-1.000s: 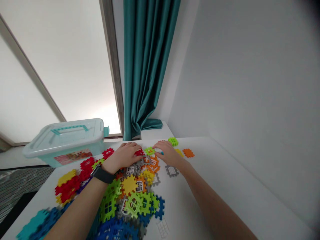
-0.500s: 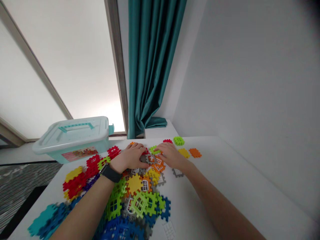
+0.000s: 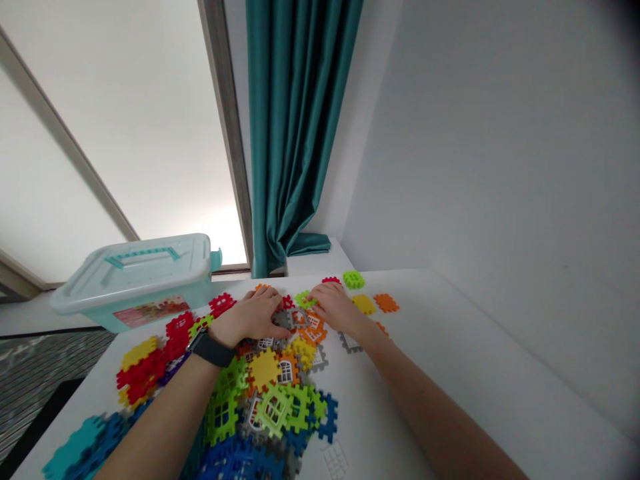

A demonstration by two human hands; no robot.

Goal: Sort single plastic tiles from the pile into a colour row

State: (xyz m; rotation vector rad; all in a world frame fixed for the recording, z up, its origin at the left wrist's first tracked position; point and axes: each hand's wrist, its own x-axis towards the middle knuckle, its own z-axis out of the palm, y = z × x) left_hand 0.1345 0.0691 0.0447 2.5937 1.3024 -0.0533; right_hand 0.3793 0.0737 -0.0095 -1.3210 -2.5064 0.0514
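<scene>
Waffle blocks (image 3: 270,393) crowd a white table (image 3: 450,373) beside a teal curtain (image 3: 295,120).

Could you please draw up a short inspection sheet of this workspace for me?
Surface: white table, tiles spread across it.
Job's things: heap of interlocking plastic waffle tiles, many colours.
Clutter: loose lime tile and orange tile beyond the heap.
Hands: left hand on a gray tile, grip unclear; right hand open, over orange tiles; black watch on left wrist.
Cables: nothing seen.
Surroundings: lidded plastic storage box, teal curtain, white wall.
</scene>
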